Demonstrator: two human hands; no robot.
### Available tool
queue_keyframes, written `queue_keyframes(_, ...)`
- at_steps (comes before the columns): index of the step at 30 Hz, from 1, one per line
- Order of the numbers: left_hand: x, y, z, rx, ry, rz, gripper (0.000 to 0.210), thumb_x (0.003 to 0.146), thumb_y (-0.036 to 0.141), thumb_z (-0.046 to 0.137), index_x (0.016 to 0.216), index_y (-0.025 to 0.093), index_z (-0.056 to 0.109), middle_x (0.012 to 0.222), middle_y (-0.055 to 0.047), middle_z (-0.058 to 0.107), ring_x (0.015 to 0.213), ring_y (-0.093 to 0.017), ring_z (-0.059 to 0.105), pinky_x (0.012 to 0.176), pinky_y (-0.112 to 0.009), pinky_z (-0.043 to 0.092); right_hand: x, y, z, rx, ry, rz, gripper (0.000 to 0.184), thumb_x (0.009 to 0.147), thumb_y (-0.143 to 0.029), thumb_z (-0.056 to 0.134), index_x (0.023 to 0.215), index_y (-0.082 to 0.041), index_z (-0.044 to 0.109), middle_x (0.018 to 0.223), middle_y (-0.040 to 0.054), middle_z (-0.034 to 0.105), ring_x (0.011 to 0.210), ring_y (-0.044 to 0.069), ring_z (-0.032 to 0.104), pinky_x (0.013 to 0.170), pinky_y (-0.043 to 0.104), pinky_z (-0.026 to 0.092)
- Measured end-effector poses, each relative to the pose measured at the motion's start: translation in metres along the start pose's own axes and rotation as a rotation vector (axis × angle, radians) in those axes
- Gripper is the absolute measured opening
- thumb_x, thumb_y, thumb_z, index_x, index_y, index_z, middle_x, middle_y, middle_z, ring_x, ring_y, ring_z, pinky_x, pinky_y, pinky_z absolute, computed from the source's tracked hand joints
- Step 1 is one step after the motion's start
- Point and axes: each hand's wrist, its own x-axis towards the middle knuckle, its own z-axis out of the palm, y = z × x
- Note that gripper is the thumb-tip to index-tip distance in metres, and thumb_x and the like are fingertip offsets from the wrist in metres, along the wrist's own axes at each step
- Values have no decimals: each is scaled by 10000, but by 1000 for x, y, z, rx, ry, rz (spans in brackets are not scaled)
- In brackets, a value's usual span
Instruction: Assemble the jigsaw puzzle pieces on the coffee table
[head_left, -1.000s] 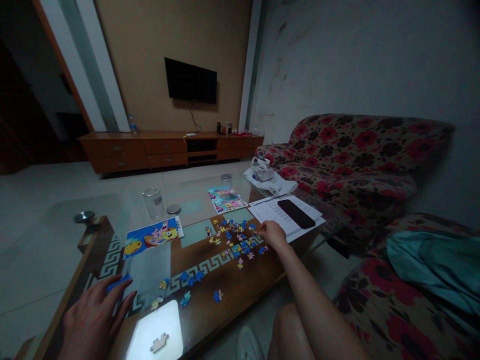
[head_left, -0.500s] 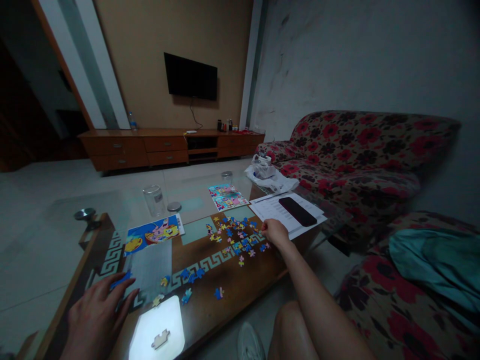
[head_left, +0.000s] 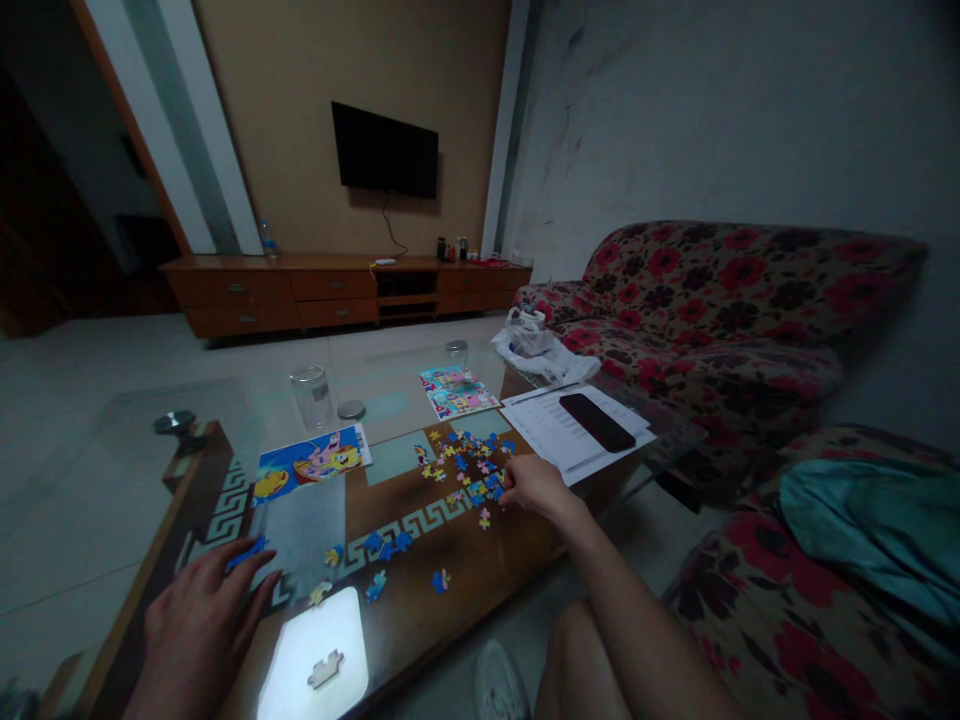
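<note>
My left hand (head_left: 202, 612) rests at the table's near left with its fingers apart. Blue puzzle pieces (head_left: 245, 552) lie by its fingertips, partly covered. My right hand (head_left: 534, 487) is at the right side of a heap of loose puzzle pieces (head_left: 459, 460), its fingers closed together; whatever is between them is hidden. Between the hands lie a blue cluster of pieces (head_left: 387, 544) and a few single ones, among them a blue and pink piece (head_left: 440, 580). A grey piece (head_left: 325, 670) lies on a bright white square (head_left: 289, 665).
Beyond the pieces lie a cartoon picture sheet (head_left: 311, 465) and a second picture sheet (head_left: 457, 391). A glass jar (head_left: 312, 398) stands behind, a lid (head_left: 351, 410) beside it. At right are papers (head_left: 562, 440), a black phone (head_left: 596, 422) and a plastic bag (head_left: 536, 345).
My right hand has moved left and nearer to me along the heap's right side, fingers still closed. My left hand has stayed nearly in place; the view has shifted slightly.
</note>
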Motion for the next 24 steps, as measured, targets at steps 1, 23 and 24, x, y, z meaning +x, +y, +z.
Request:
queue_keyframes(1, 0, 0, 0, -2, 6, -1, 551, 908, 395, 215, 1017, 157, 700, 1175, -167, 612, 1101, -342, 529, 841, -489, 435, -2, -2, -1, -16, -9, -2, 212, 675, -286, 791, 857, -196, 726, 936, 74, 729, 868, 227, 670, 563, 237, 354)
queue_keyframes(23, -4, -4, 10, 50, 88, 37, 450, 914, 368, 286, 995, 210, 699, 1168, -122, 603, 1072, -301, 544, 836, -449, 435, 14, -1, 20, 6, 78, -66, 220, 662, -161, 746, 874, -183, 694, 911, 65, 716, 855, 210, 650, 614, 238, 361)
queue_keyframes(24, -4, -4, 10, 48, 86, 37, 442, 913, 368, 292, 996, 212, 698, 1170, -120, 603, 1074, -302, 543, 837, -451, 436, 15, 1, 21, 24, 79, -76, 208, 655, -145, 737, 853, -184, 692, 887, 53, 714, 831, 196, 645, 601, 232, 349)
